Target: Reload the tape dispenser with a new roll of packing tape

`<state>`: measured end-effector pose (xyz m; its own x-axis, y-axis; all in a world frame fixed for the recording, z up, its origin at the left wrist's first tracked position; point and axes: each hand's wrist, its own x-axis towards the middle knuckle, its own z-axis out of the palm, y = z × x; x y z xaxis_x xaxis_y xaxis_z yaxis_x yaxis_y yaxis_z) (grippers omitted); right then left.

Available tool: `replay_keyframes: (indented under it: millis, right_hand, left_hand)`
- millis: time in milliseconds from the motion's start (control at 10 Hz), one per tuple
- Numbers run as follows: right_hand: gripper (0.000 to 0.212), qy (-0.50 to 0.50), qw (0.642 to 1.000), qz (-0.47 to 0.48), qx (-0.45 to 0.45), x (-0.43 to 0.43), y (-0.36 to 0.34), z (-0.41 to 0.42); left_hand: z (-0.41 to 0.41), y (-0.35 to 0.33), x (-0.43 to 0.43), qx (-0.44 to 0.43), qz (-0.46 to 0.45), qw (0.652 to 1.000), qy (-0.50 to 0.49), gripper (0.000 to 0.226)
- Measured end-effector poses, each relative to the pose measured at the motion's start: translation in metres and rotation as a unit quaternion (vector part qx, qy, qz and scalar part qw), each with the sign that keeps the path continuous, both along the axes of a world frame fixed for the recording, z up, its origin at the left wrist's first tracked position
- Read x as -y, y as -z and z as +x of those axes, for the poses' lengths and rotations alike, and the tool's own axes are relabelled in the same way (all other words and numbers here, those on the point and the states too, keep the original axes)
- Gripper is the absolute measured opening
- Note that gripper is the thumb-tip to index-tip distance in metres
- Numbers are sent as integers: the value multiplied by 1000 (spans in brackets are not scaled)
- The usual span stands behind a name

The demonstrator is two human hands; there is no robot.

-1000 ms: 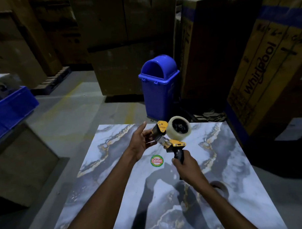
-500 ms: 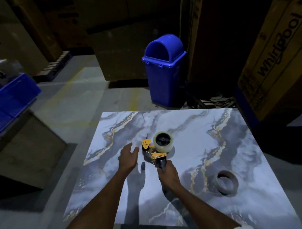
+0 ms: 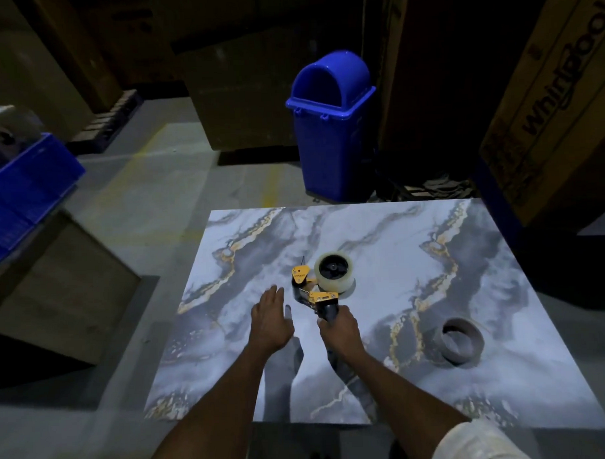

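Note:
A yellow and black tape dispenser (image 3: 310, 291) lies on its side on the marble-patterned table (image 3: 415, 259), near the middle. A clear roll of packing tape (image 3: 334, 272) sits on its hub. My right hand (image 3: 339, 327) is closed around the dispenser's black handle. Just left of the dispenser, my left hand (image 3: 270, 320) hovers with fingers spread and holds nothing. An empty brown cardboard tape core (image 3: 462, 340) lies on the table to the right, apart from both hands.
A blue lidded bin (image 3: 331, 125) stands on the floor beyond the table's far edge. Large cardboard cartons (image 3: 557, 100) rise at the right and back. A blue crate (image 3: 22, 194) rests on a box at the left. Grey floor lies between.
The dispenser was held up in both hands; it has come down onto the table. My left hand has let go and drawn back, open. The empty core has come into view.

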<state>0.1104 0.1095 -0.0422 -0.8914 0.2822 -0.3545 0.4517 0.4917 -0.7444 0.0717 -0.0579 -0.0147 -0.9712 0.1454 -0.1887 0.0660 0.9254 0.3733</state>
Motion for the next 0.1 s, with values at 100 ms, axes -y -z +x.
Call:
replay_keyframes:
  millis: [100]
  right_hand:
    - [49,9,1000,26,-7,-5,-3,5]
  left_hand:
    - [5,-1,-6,-10,-5,1000,17,68]
